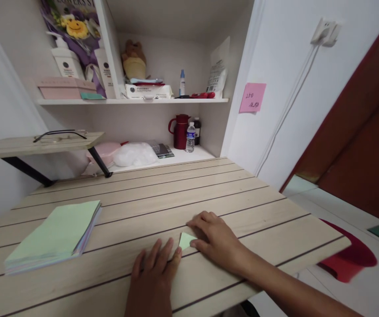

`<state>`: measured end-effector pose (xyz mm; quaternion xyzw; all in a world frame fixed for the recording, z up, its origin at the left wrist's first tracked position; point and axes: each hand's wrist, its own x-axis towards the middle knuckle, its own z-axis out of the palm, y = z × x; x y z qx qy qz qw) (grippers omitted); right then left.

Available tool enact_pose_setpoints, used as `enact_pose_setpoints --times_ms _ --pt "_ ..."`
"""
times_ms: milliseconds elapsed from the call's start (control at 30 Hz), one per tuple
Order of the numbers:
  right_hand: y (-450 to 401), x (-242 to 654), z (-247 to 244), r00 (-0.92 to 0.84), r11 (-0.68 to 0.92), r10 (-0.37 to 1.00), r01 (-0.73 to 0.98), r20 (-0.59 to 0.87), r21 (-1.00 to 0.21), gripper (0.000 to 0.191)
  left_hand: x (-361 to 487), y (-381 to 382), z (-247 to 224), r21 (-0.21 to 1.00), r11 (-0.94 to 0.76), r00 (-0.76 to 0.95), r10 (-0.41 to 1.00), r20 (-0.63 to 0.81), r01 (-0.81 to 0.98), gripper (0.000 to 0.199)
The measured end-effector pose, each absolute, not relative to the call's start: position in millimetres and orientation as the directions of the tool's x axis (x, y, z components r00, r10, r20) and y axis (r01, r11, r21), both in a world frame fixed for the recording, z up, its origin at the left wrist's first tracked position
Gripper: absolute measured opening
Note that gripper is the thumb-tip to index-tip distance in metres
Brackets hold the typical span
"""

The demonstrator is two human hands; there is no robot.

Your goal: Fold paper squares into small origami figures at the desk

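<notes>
A small folded piece of light green paper [185, 241] lies on the wood-look table [163, 189], between my two hands. My left hand [156, 268] rests on the table with its fingers apart, its thumb at the paper's lower left edge. From the right, my right hand [216, 240] reaches in, thumb on the paper's right corner and the other fingers bent beside it on the table, with a gap between thumb and fingers. Farther left sits a stack of coloured paper [55, 231], light green on top.
A small raised shelf [40, 144] with glasses stands at the back left. Behind the table, a white cabinet [133, 101] holds a red jug [180, 132], a water bottle [190, 137] and boxes. A red stool [351, 259] is beyond the right edge.
</notes>
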<state>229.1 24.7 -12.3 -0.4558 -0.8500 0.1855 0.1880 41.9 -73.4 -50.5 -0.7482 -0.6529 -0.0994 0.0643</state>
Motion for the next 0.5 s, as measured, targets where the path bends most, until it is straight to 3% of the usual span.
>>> enact_pose_setpoints --times_ms 233,300,367,433,500 --pt "37 213 -6 -0.563 0.487 0.823 0.633 0.074 -0.602 0.026 39 -78 -63 0.152 -0.171 0.116 0.941 0.319 0.973 0.073" --pt "40 211 -6 -0.576 0.457 0.814 0.56 0.071 -0.691 0.024 32 -79 -66 0.305 -0.221 0.094 0.919 0.382 0.926 0.069" --pt "44 209 -3 -0.575 0.372 0.816 0.454 0.052 -0.81 0.021 21 -75 -62 0.564 -0.246 -0.011 0.911 0.413 0.789 0.058" --pt "50 206 6 -0.544 0.28 0.837 0.33 0.061 -0.902 0.02 10 -62 -46 0.819 -0.157 -0.201 0.928 0.313 0.552 0.045" --pt "56 200 19 -0.498 0.25 0.858 0.193 0.125 -0.949 0.022 3 -41 -24 0.954 -0.044 -0.325 0.935 0.145 0.298 0.043"
